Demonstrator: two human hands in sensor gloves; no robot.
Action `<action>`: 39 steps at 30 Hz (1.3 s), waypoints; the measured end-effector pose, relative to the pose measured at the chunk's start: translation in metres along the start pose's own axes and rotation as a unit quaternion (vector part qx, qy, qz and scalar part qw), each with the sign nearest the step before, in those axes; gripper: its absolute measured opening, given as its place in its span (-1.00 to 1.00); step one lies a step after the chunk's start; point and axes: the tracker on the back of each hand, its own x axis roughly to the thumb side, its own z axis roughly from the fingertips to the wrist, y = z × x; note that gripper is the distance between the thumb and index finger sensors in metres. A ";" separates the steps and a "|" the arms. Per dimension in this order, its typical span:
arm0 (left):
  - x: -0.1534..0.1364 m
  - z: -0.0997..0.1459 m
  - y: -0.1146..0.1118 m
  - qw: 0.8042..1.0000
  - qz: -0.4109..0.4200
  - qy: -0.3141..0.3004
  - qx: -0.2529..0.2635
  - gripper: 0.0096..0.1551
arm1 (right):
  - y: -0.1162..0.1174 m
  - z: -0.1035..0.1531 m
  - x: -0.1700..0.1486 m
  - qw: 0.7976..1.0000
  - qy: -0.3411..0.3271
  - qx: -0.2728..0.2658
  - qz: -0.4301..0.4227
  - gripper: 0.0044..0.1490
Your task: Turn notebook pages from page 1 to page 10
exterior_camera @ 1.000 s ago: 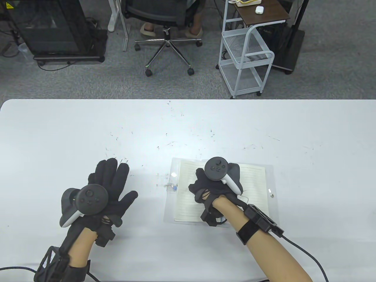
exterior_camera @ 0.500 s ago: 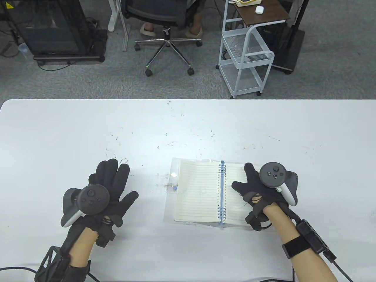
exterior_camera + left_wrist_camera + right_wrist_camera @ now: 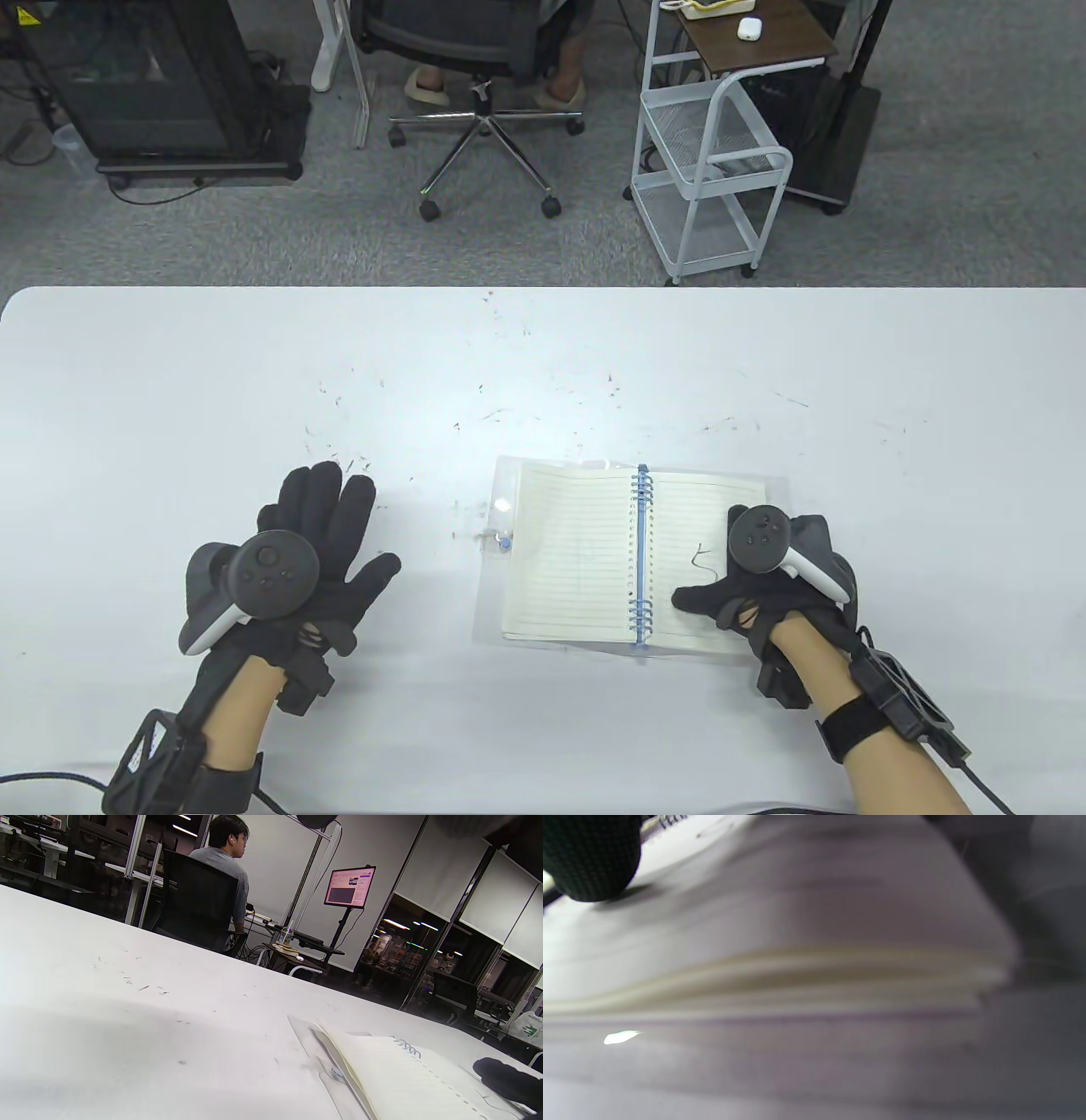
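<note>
From above, the right hand point(image 3: 764, 586) rests on the open notebook point(image 3: 585, 552), its grip unclear; the right wrist view alone shows stacked page edges point(image 3: 797, 980). The left hand point(image 3: 297, 560) lies spread flat.

right hand point(image 3: 768, 586) slid nearer on the notebook point(image 3: 632, 560) right page, thumb extended

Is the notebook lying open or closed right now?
Open: the blue-spiral lined notebook lies flat, pages spread either side of the spiral; the right hand rests on its right page.

An office or lab workspace: grey carpet, a wheeled office chair point(image 3: 484, 76), a white wire trolley point(image 3: 708, 170), a seated colleague point(image 3: 225, 861) facing a monitor point(image 3: 348, 886), beyond the white desk point(image 3: 543, 365).
</note>
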 end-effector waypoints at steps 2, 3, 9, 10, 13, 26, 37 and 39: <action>0.000 0.000 0.000 1.000 0.000 0.000 0.000 0.05 | -0.001 0.001 0.002 1.000 0.001 -0.006 -0.002 0.51; 0.000 0.000 0.000 1.000 0.000 0.000 0.000 0.05 | 0.000 0.002 0.004 1.000 0.001 -0.011 -0.008 0.50; 0.000 0.000 0.000 1.000 0.000 0.000 0.000 0.05 | -0.002 0.007 0.016 0.999 -0.021 -0.048 -0.009 0.45; 0.000 0.000 0.000 1.000 0.000 0.000 0.000 0.05 | -0.002 0.008 0.018 0.998 -0.024 -0.054 -0.011 0.44; 0.000 0.000 -0.001 1.000 -0.001 0.003 -0.004 0.06 | -0.007 0.012 0.026 0.996 -0.041 -0.073 -0.007 0.41; 0.001 0.000 -0.001 1.000 0.000 0.005 -0.004 0.05 | -0.044 0.037 0.006 0.950 -0.016 -0.139 -0.281 0.36; 0.000 0.000 -0.001 1.000 0.001 0.005 -0.002 0.05 | -0.054 0.049 -0.023 0.872 0.034 -0.194 -0.448 0.14; 0.000 0.000 -0.001 1.000 0.001 0.005 -0.002 0.06 | -0.053 0.048 -0.020 0.870 0.032 -0.193 -0.453 0.09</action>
